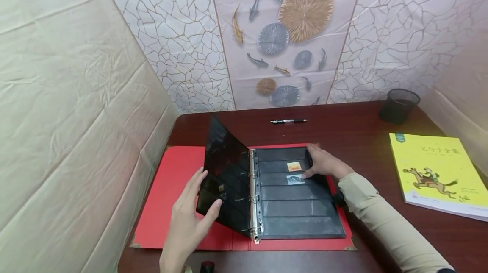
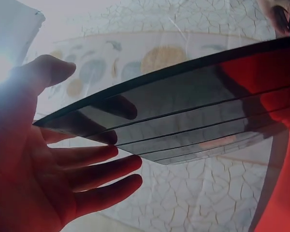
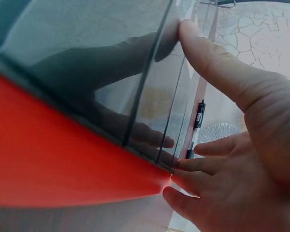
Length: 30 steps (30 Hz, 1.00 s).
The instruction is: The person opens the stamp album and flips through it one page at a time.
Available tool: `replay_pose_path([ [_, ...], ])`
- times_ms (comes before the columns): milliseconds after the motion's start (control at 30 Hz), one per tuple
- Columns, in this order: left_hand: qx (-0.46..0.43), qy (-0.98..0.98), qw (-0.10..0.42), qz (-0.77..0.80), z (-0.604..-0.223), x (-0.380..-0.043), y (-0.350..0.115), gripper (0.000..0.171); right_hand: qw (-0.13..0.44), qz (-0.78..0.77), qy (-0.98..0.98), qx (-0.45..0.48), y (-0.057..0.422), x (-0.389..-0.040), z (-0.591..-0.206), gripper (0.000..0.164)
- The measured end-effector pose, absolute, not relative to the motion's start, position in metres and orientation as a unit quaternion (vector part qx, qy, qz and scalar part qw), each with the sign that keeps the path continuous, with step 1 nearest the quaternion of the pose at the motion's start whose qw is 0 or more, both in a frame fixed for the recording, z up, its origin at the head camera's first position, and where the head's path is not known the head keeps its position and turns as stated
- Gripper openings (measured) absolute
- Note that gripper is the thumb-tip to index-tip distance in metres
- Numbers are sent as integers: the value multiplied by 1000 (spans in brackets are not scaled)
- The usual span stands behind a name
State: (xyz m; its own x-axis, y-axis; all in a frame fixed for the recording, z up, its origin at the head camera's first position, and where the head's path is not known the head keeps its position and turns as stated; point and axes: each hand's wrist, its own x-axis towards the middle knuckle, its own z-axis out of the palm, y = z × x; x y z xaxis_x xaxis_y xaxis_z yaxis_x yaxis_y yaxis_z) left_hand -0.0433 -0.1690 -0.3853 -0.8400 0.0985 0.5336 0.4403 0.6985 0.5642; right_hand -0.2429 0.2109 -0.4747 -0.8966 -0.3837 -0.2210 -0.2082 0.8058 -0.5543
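A red ring-bound stamp album [image 1: 164, 205] lies spread on the table, with black pocket pages on metal rings [image 1: 252, 199]. One black page [image 1: 228, 167] stands tilted up from the rings, leaning left. My left hand [image 1: 187, 218] is at its outer edge; in the left wrist view, its fingers [image 2: 96, 174] extend straight along the page and the thumb stands away. On the right, a flat page [image 1: 297, 207] holds an orange-yellow stamp [image 1: 294, 166] and a bluish stamp [image 1: 294, 179]. My right hand [image 1: 324, 163] rests at that page's outer edge, thumb on the page, fingers extended by the corner.
Behind the album lies a pen [image 1: 288, 121]. A black mesh pen holder [image 1: 398, 107] stands at the back right, and a yellow book [image 1: 438, 171] lies to the right. A small dark object [image 1: 207, 266] shows at the near edge. Cloth walls [image 1: 76, 116] border the table.
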Motion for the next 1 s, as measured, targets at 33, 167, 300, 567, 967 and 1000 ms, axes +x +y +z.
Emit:
replay_pose_path([
  [33, -144, -891, 242, -356, -386, -43, -171, 70, 163, -267, 937, -154, 211, -243, -475, 121],
  [167, -115, -899, 243, -346, -391, -43, -178, 68, 156, -257, 943, -142, 210, -244, -475, 122],
  [300, -86, -908, 231, -337, -395, -43, -183, 68, 147, -242, 950, -130, 209, -246, -476, 121],
  [567, -42, -919, 213, -330, -408, -42, -193, 62, 118, -225, 955, -151, 211, -244, -478, 106],
  [967, 26, -940, 136, -313, -413, -47, -213, 54, 90, -204, 965, -135, 205, -236, -475, 93],
  [1000, 31, -944, 120, -306, -413, -47, -215, 55, 87, -204, 967, -127, 203, -234, -474, 93],
])
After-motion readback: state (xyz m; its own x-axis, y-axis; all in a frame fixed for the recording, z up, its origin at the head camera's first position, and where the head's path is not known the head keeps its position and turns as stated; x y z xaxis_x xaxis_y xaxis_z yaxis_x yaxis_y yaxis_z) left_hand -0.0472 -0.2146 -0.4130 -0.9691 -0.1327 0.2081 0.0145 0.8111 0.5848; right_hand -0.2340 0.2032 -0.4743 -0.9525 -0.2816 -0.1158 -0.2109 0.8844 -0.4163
